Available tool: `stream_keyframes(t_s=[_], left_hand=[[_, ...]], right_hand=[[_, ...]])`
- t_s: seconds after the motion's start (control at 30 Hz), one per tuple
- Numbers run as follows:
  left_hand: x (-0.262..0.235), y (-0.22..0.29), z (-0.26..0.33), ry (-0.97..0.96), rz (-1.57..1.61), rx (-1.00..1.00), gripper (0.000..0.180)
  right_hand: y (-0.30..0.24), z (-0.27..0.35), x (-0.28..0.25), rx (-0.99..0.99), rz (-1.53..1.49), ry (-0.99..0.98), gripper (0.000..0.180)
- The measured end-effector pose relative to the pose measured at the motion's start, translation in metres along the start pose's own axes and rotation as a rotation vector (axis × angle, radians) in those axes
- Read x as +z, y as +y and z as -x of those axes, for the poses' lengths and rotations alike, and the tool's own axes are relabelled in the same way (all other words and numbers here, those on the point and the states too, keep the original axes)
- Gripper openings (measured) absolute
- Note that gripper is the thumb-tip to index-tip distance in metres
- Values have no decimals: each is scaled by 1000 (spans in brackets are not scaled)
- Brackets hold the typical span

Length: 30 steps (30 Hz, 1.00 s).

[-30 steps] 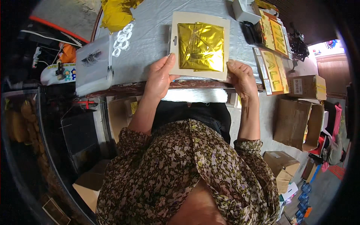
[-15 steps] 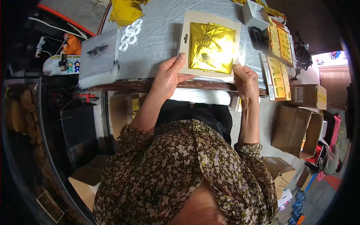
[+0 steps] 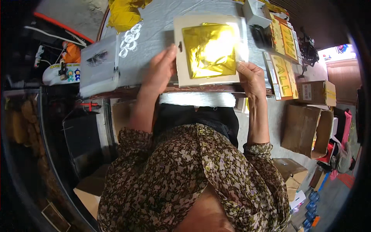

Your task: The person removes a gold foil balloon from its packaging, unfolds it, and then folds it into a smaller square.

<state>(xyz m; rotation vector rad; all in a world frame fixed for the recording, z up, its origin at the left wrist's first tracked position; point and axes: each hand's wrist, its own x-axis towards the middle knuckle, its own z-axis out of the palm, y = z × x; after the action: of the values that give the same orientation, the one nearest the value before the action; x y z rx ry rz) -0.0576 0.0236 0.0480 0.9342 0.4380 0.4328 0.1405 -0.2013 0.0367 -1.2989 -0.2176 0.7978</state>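
A pale hang-hole card with folded shiny gold foil on it (image 3: pixel 210 50) is held up over the front edge of the table. Clear plastic shows along its right side, so it seems to sit in a clear bag. My right hand (image 3: pixel 252 79) grips its lower right corner, thumb on the front. Beside its left edge is my left hand (image 3: pixel 159 69), smeared by motion; its thumb no longer lies over the card's front, and whether the fingers touch the edge I cannot tell.
On the silver-covered table (image 3: pixel 158 23) lie white ribbon coils (image 3: pixel 129 40), a stack of clear bags (image 3: pixel 98 65), crumpled gold foil (image 3: pixel 123 15) and a pale box (image 3: pixel 256 13). Orange-and-gold printed cards (image 3: pixel 284 75) lie at the right. Cardboard boxes (image 3: pixel 299 125) stand on the floor.
The card has shifted left and tilted slightly. My left hand has moved left, its thumb coming off the card's front, while my right hand keeps its hold at the corner.
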Motion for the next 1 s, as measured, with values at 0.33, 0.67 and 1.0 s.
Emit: stream_keyframes(t_s=[0.33,0.67,1.0], left_hand=[[-12,27,-48,-85,-14,4,38],[3,6,-42,46,169,53,41],[11,-2,-29,-28,-32,-19,39]], right_hand=[[-28,7,4,18,193,-137,12],[-2,1,-2,-19,-102,-39,13],[5,-7,27,-62,-144,33,18]])
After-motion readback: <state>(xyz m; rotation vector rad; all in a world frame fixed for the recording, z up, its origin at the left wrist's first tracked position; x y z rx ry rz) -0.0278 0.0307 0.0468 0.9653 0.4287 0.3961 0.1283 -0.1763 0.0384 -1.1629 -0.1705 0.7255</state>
